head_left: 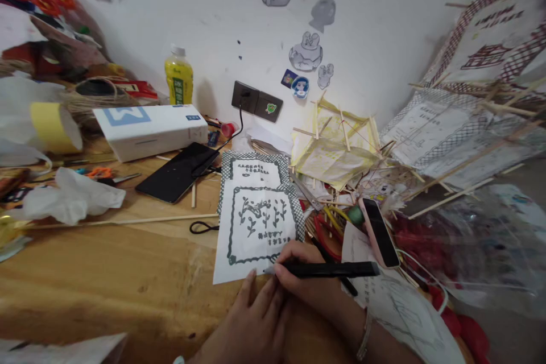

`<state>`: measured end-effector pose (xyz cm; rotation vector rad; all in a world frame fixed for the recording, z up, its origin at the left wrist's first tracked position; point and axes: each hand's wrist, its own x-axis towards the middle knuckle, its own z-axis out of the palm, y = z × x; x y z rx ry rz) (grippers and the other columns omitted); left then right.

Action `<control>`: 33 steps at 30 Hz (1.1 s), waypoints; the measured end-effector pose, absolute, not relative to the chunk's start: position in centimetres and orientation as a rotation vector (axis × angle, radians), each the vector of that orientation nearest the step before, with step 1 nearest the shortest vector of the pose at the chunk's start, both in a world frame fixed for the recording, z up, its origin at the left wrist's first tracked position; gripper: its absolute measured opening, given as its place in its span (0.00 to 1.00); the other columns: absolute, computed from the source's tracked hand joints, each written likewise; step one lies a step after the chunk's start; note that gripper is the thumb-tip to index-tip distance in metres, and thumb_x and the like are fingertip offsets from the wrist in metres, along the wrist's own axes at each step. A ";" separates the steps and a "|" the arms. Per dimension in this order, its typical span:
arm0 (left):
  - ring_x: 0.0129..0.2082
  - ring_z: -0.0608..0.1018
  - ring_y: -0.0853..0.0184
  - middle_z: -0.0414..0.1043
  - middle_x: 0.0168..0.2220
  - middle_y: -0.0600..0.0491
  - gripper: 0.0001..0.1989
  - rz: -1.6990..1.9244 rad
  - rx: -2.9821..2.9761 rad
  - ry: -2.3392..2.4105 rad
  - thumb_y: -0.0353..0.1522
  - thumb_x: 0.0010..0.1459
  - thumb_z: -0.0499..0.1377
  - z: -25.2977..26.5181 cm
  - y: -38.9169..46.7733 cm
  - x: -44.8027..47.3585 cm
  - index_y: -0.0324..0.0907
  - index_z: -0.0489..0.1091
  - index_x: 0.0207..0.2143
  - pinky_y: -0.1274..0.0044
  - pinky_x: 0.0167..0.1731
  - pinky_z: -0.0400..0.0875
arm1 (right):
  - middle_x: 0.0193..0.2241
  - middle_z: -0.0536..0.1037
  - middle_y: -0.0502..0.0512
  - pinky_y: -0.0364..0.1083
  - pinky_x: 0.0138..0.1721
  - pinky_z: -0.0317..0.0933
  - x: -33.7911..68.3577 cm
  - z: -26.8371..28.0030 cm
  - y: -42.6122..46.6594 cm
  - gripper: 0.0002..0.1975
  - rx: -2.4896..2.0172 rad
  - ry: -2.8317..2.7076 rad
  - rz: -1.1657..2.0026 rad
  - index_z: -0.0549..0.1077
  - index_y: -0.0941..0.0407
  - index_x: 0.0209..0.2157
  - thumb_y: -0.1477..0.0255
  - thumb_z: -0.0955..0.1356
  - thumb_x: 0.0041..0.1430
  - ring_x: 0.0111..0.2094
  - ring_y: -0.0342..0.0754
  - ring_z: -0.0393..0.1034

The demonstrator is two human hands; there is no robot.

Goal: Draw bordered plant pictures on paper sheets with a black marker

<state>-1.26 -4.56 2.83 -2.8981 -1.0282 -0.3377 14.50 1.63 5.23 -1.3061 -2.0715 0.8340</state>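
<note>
A black marker pen point(336, 269) is pinched in my right hand point(305, 270), its grey tip at the lower edge of a white sheet of paper point(222, 273). The sheet bears a dark wavy border, drawn leafy sprigs and a few lines of handwriting. My left hand point(260, 304) lies flat with its fingers stretched out, fingertips on the sheet's bottom edge. Above that drawing, a second panel with handwriting and a crosshatched border point(255, 168) shows.
A black tablet point(177, 173), a white box point(151, 131) and a yellow drink bottle point(179, 77) stand to the left. On the right are scissors point(305, 190), a pink phone point(379, 233) and paper-covered stick frames point(336, 145). A thin stick point(162, 219) crosses the wooden table point(106, 278).
</note>
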 end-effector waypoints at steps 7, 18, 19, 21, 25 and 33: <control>0.56 0.66 0.52 0.66 0.56 0.42 0.28 -0.371 -2.862 -1.032 0.47 0.64 0.48 2.7 -4.7 -1.4 0.37 0.63 0.57 0.58 0.51 0.59 | 0.22 0.74 0.47 0.41 0.28 0.58 14.4 5.5 1.6 0.04 -1.311 -2.114 0.801 0.73 0.55 0.24 0.73 0.68 0.51 0.25 0.42 0.67; 0.57 0.66 0.51 0.65 0.56 0.41 0.27 -0.392 -2.882 -1.034 0.46 0.65 0.47 2.8 -4.5 -1.3 0.36 0.63 0.58 0.58 0.51 0.60 | 0.19 0.72 0.46 0.40 0.25 0.56 14.3 5.1 1.7 0.05 -1.355 -2.049 0.740 0.71 0.56 0.22 0.73 0.67 0.50 0.22 0.41 0.65; 0.57 0.66 0.52 0.65 0.56 0.41 0.28 -0.383 -2.893 -1.038 0.46 0.65 0.47 2.9 -4.5 -1.4 0.36 0.63 0.58 0.58 0.51 0.60 | 0.19 0.72 0.46 0.40 0.25 0.56 14.3 5.1 1.7 0.05 -1.358 -2.044 0.736 0.71 0.56 0.22 0.73 0.67 0.50 0.23 0.41 0.65; 0.57 0.66 0.51 0.65 0.56 0.40 0.28 -0.372 -2.905 -1.042 0.47 0.65 0.47 3.1 -4.6 -1.4 0.36 0.63 0.58 0.58 0.51 0.59 | 0.20 0.72 0.46 0.40 0.25 0.56 14.3 5.1 1.7 0.06 -1.364 -2.027 0.732 0.70 0.56 0.22 0.73 0.67 0.51 0.23 0.41 0.65; 0.57 0.65 0.51 0.66 0.56 0.41 0.27 -0.403 -2.865 -1.027 0.46 0.65 0.47 2.9 -4.6 -1.5 0.36 0.65 0.56 0.59 0.50 0.60 | 0.19 0.71 0.46 0.40 0.25 0.56 14.2 5.2 1.6 0.06 -1.403 -1.985 0.718 0.69 0.56 0.21 0.73 0.66 0.51 0.23 0.41 0.65; 0.54 0.66 0.52 0.70 0.53 0.43 0.27 -0.469 -2.697 -0.972 0.47 0.65 0.47 2.5 -4.7 -1.3 0.37 0.70 0.51 0.60 0.47 0.59 | 0.18 0.69 0.46 0.41 0.25 0.55 14.4 4.9 2.1 0.07 -1.407 -1.898 0.692 0.66 0.56 0.20 0.73 0.65 0.50 0.22 0.42 0.62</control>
